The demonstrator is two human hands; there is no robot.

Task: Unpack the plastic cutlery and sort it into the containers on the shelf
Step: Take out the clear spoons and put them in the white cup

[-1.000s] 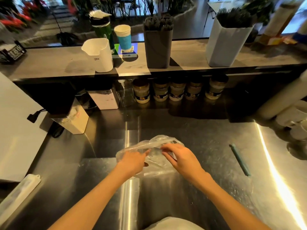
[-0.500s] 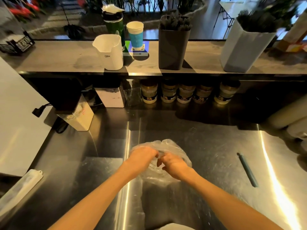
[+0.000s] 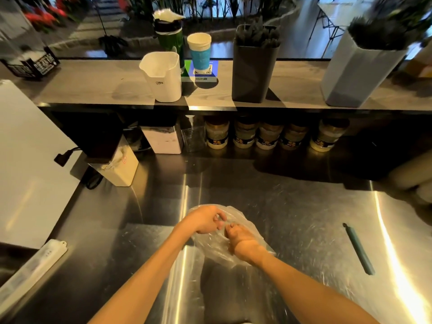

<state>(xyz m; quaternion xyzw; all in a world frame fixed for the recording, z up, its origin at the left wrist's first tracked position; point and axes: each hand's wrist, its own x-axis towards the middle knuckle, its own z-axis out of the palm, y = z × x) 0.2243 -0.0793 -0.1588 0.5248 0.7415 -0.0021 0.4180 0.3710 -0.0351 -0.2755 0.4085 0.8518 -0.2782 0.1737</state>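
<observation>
- At six o'clock, low in the view, two bare forearms reach forward over a steel counter [image 3: 292, 206].
- Just beyond them, near centre, a crumpled clear plastic bag [image 3: 210, 247] lies on the counter under both hands.
- Left hand [image 3: 205, 220] sits on the bag's upper edge, fingers curled and pinching the film.
- Right hand [image 3: 240, 239] is touching the left at the fingertips, its fingers curled into the bag and gripping the plastic; what is inside the bag cannot be made out.
- At four o'clock from the hands, well apart, a thin teal stick [image 3: 358, 249] lies on the counter.
- At eight o'clock, a long white packet [image 3: 32, 270] rests by the counter's left edge.
- At twelve o'clock, beneath the shelf [image 3: 93, 90], a row of jars [image 3: 268, 135] stands against the back.
- Up on the shelf, at eleven o'clock, a white container [image 3: 162, 77] stands with nothing showing above its rim.
- At twelve to one o'clock, a dark container [image 3: 254, 66] holds dark cutlery.
- At two o'clock, a pale grey container [image 3: 357, 73] is also full of dark pieces.
</observation>
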